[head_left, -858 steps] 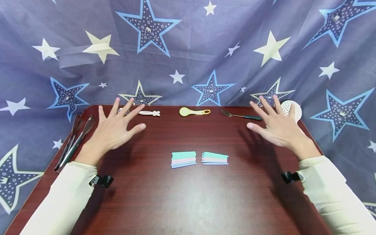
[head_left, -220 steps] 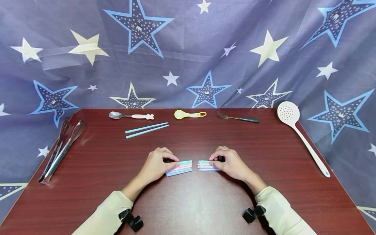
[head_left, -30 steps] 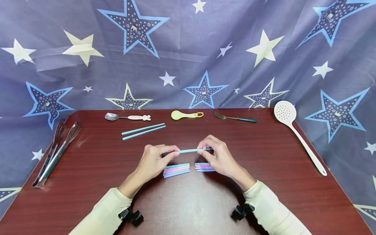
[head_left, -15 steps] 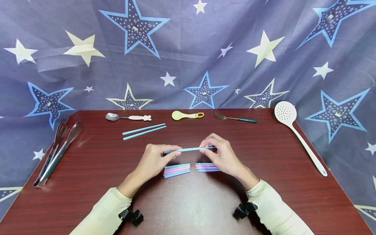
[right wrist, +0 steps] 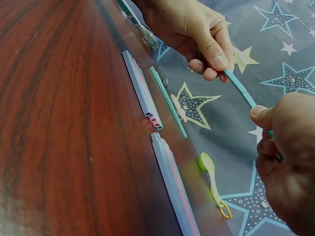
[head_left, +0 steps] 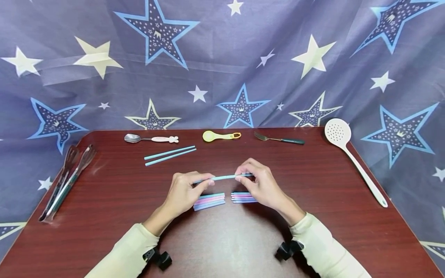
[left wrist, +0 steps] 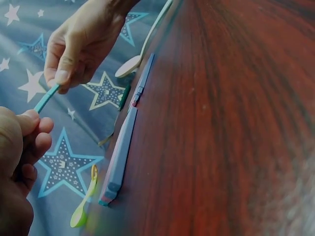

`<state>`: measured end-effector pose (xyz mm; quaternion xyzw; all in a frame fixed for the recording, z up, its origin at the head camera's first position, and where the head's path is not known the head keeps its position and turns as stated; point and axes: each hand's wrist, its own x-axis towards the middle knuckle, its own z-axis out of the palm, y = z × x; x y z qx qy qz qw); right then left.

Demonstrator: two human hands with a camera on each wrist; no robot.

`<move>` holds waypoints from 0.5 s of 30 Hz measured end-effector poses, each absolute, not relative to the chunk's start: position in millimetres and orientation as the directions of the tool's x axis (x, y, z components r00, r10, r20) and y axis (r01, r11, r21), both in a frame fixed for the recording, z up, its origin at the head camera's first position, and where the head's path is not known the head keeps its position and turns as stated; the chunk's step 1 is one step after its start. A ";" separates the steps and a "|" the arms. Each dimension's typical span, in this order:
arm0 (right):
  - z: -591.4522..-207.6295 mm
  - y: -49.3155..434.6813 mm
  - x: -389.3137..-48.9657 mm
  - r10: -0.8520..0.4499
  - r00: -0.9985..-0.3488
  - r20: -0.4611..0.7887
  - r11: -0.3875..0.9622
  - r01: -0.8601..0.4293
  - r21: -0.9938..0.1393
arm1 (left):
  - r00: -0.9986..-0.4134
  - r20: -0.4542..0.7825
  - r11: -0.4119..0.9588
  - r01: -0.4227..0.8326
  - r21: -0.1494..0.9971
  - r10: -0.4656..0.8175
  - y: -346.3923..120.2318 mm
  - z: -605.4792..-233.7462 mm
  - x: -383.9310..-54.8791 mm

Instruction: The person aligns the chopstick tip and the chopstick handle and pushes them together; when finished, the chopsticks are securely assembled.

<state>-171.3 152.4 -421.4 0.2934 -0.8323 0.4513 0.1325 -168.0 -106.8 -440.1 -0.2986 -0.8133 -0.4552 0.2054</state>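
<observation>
My left hand (head_left: 184, 193) and right hand (head_left: 259, 183) pinch a thin light-blue straw (head_left: 225, 177) between thumbs and fingers, holding it level above the table. A seam shows midway along the straw (right wrist: 244, 94) in the right wrist view, where two pieces meet end to end. Parts of it are hidden behind the fingers. Below lie two bundles of short straws in green, pink and blue: a left bundle (head_left: 209, 201) and a right bundle (head_left: 242, 197), the latter partly covered by my right hand. Two long light-blue straws (head_left: 169, 152) lie side by side behind my left hand.
Along the back edge lie a spoon (head_left: 161, 139), a yellow measuring spoon (head_left: 220, 136) and a fork (head_left: 281, 140). Metal tongs (head_left: 69, 181) lie at the left edge, a white skimmer (head_left: 365, 173) at the right. A star-patterned cloth (head_left: 222, 50) hangs behind the table (head_left: 222, 247).
Two long straws have come to lie at the back left since the oldest frame. My hands have left the bundles and raised one straw; over the last second they have barely shifted.
</observation>
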 end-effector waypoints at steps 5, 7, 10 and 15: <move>-422.0 150.3 -170.9 -0.383 -0.789 0.481 0.414 -0.612 -0.674 | -0.717 0.624 0.415 0.693 0.589 0.311 -107.8 -439.6 -165.7; -423.1 149.7 -171.3 -0.391 -0.782 0.484 0.404 -0.619 -0.674 | -0.706 0.634 0.417 0.704 0.576 0.316 -108.9 -439.0 -164.6; -423.7 149.5 -172.4 -0.402 -0.768 0.498 0.383 -0.635 -0.671 | -0.680 0.652 0.410 0.729 0.549 0.335 -111.7 -436.2 -164.5; -423.3 154.2 -173.7 -0.384 -0.786 0.484 0.349 -0.609 -0.712 | -0.686 0.627 0.413 0.726 0.550 0.370 -114.3 -430.3 -166.0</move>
